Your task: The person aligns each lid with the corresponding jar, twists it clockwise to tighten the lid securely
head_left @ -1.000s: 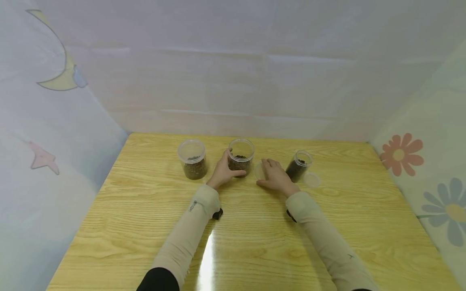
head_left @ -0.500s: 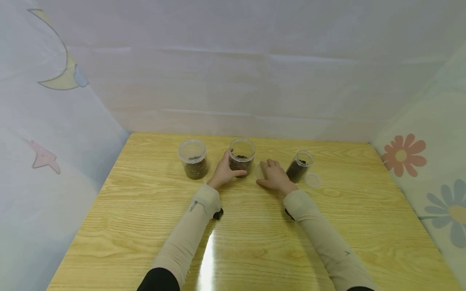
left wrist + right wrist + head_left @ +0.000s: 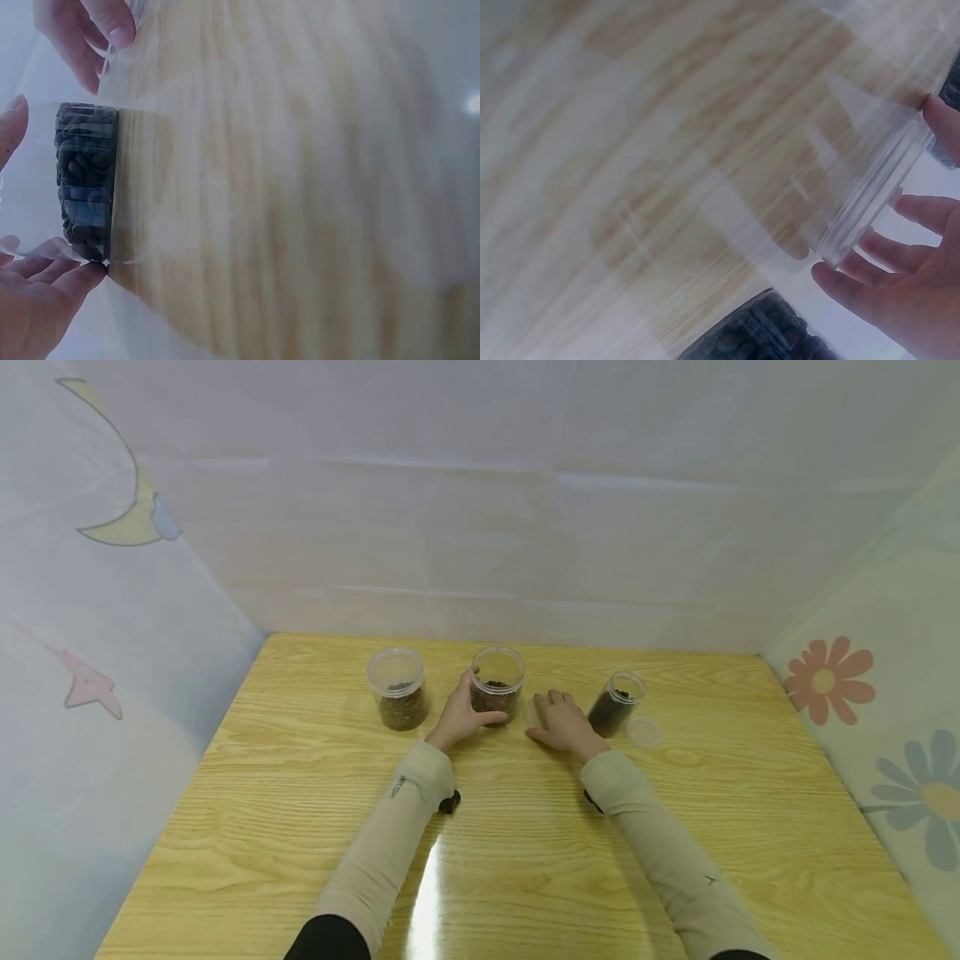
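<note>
My left hand (image 3: 459, 714) grips a clear round jar (image 3: 497, 700) from its left side, thumb across the front. The jar stands uncovered, with dark beans (image 3: 88, 176) in its lower part. Just right of it, my right hand (image 3: 566, 727) holds a clear round lid (image 3: 877, 191) by its rim. The lid (image 3: 532, 713) lies on the table, partly hidden under the hand. In the right wrist view the thumb and several fingers (image 3: 900, 259) sit round the lid's edge.
Left of the gripped jar stands a similar jar (image 3: 402, 706) with brown contents and a lid on. A narrower uncovered jar (image 3: 611, 712) with dark contents stands to the right, a small clear lid (image 3: 643, 732) beside it. Behind the wooden table (image 3: 517, 852) hangs a pale backdrop.
My right hand has shifted very slightly left and towards me over the lid. The left hand and the jar it grips have stayed in place.
</note>
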A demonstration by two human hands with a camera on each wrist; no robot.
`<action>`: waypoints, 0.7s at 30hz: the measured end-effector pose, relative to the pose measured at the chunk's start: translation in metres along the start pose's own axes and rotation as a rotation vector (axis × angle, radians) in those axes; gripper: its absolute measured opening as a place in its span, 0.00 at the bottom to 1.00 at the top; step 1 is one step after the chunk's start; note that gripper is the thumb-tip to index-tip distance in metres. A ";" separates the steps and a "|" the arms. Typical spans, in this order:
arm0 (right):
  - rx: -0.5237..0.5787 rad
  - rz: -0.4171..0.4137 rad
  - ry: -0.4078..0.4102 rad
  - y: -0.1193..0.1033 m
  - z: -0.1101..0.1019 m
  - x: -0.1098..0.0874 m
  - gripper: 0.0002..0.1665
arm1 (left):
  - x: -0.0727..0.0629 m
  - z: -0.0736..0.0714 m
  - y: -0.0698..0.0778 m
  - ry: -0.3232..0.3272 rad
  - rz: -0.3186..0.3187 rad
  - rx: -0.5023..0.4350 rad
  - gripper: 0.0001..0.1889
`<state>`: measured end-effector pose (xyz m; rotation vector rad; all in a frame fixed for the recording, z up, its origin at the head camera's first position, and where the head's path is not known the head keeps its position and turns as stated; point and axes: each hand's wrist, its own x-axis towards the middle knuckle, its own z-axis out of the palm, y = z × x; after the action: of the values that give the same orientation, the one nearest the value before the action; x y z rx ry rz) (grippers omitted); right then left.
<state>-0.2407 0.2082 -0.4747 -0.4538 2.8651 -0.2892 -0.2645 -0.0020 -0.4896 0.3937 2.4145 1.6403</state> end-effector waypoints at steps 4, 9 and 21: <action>-0.004 0.003 -0.001 0.000 0.000 0.000 0.44 | 0.000 0.000 0.000 -0.002 0.003 0.008 0.50; 0.002 0.002 0.015 -0.001 0.000 -0.002 0.44 | -0.001 -0.001 0.000 -0.008 0.006 0.010 0.50; 0.039 -0.027 0.120 -0.004 -0.003 -0.013 0.44 | -0.008 0.000 0.006 -0.001 0.034 0.057 0.52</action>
<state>-0.2286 0.2091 -0.4690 -0.4833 2.9656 -0.3889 -0.2568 -0.0027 -0.4838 0.4476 2.4713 1.5879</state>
